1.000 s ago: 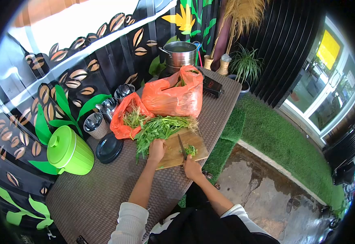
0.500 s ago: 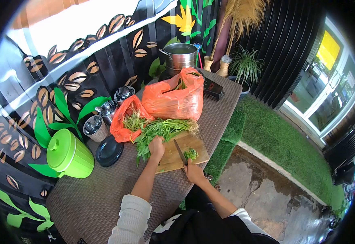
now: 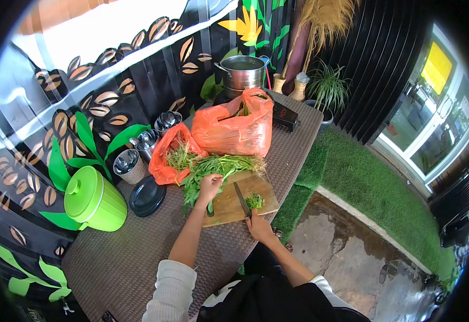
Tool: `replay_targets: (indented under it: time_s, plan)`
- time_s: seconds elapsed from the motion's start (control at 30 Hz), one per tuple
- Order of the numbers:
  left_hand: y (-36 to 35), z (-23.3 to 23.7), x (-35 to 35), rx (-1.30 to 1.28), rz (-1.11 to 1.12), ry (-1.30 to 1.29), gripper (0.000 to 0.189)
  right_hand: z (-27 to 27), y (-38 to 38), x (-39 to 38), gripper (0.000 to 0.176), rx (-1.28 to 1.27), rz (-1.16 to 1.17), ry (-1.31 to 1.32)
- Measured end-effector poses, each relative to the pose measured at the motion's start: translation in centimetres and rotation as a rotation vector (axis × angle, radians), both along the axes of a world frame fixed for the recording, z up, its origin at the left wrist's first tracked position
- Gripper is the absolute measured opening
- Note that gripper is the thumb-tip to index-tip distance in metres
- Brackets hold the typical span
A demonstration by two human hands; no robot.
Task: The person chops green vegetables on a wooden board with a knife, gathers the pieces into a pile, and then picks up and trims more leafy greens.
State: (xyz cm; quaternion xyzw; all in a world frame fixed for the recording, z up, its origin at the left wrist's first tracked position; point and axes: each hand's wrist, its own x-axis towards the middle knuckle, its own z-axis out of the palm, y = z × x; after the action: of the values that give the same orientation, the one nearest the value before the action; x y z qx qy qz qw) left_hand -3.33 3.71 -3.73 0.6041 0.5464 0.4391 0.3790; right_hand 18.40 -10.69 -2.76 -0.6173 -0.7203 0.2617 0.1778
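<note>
My left hand [image 3: 210, 188] is closed around leafy green stems [image 3: 227, 175] at the left of the wooden cutting board [image 3: 225, 209]. A pale stem shows by its fingertips, and a green leaf hangs below the hand. The larger heap of leafy greens [image 3: 194, 174] lies behind, partly over the board's back edge, with roots towards the right. In my right hand [image 3: 259, 227] is the handle of a knife [image 3: 242, 198], its blade pointing away from me over the board. A small pile of chopped greens [image 3: 255, 201] sits just right of the blade.
Orange plastic bags [image 3: 232, 129] stand behind the board. A steel pot [image 3: 243, 75] and a black device [image 3: 284, 116] are at the back. Cutlery cups [image 3: 128, 167], a dark lid [image 3: 147, 197] and a green lidded bucket [image 3: 97, 201] line the left side of the woven-pattern table [image 3: 132, 263].
My left hand has lifted slightly away from me, and a stem now shows at its fingertips. The knife and right hand stay nearly in place, and the whole view has shifted a little.
</note>
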Motion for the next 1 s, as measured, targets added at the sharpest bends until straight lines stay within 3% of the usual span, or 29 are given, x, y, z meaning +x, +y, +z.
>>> replay_targets:
  time_s: [0.17,0.23,0.5,0.67,0.8,0.9,0.97,1.0]
  plan:
    - [-2.1,5.7,0.8,-0.196,0.017,-0.263,0.017,1.1,-0.2,-0.1,0.035,-0.021,-0.031,-0.001]
    - [-3.1,5.2,1.1,-0.31,0.034,-0.409,0.019,1.4,-0.3,-0.1,0.034,-0.074,-0.066,0.017]
    - [-7.0,0.4,0.9,-0.297,0.163,-0.426,0.016,0.8,-1.1,-0.1,0.033,-0.044,-0.06,0.032]
    - [-7.7,1.2,0.2,-0.379,0.199,-0.159,0.015,0.4,-1.4,0.0,0.032,-0.034,-0.045,0.038]
    - [-7.3,1.4,-0.1,-0.386,0.196,-0.287,0.011,0.4,-1.5,-0.2,0.032,-0.033,-0.049,0.044]
    - [-7.6,2.4,0.1,-0.263,0.091,-0.138,0.004,0.5,-1.6,-0.4,0.032,-0.051,-0.066,0.042]
    - [-7.7,3.0,0.1,0.066,-0.099,0.268,0.01,0.5,-1.6,-0.5,0.032,-0.062,-0.075,0.043]
    - [-7.9,3.1,0.1,0.065,-0.1,0.268,0.01,0.5,-1.6,-0.6,0.032,-0.058,-0.077,0.043]
